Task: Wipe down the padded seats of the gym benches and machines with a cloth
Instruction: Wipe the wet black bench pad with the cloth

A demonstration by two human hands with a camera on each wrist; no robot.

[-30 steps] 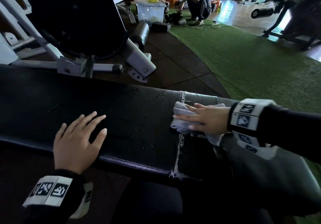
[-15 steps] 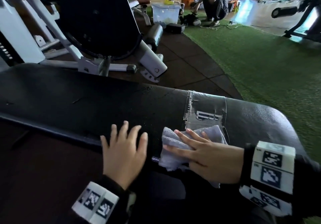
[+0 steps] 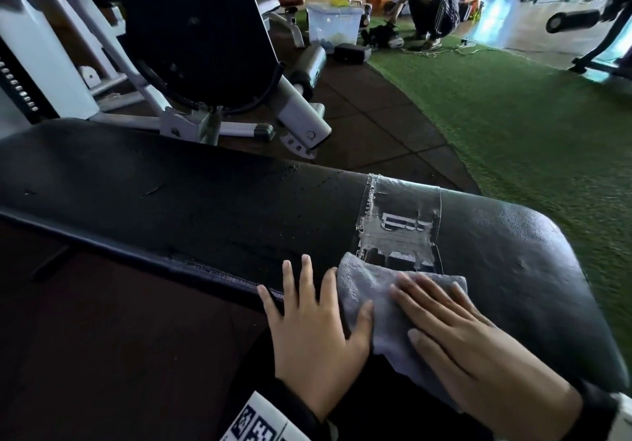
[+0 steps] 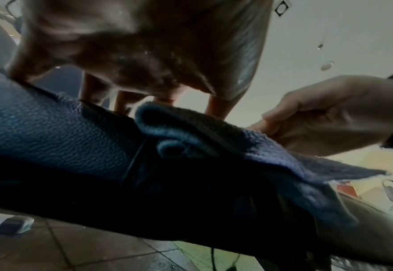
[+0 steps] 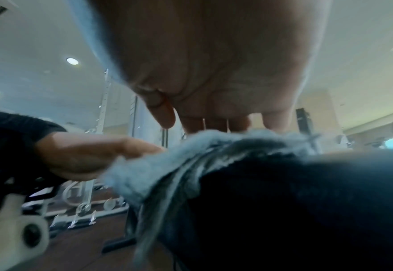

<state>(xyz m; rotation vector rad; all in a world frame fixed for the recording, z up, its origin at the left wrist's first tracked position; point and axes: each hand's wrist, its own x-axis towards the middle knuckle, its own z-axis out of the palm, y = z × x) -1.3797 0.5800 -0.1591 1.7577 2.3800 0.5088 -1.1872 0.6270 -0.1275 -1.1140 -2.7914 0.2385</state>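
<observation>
A long black padded bench runs across the head view, with a worn taped patch near its right end. A grey cloth lies folded over the bench's near edge, below that patch. My right hand presses flat on the cloth with straight fingers. My left hand rests flat on the near edge just left of the cloth, its thumb touching the cloth. The left wrist view shows the cloth draped over the pad. In the right wrist view the cloth hangs over the edge.
A machine with a round black pad and a white frame stands behind the bench. Dark floor tiles meet green turf to the right. A person crouches far back beside a clear plastic bin.
My right hand has slid the cloth from the bench top toward the near edge. My left hand has moved right along the bench until it is beside the cloth.
</observation>
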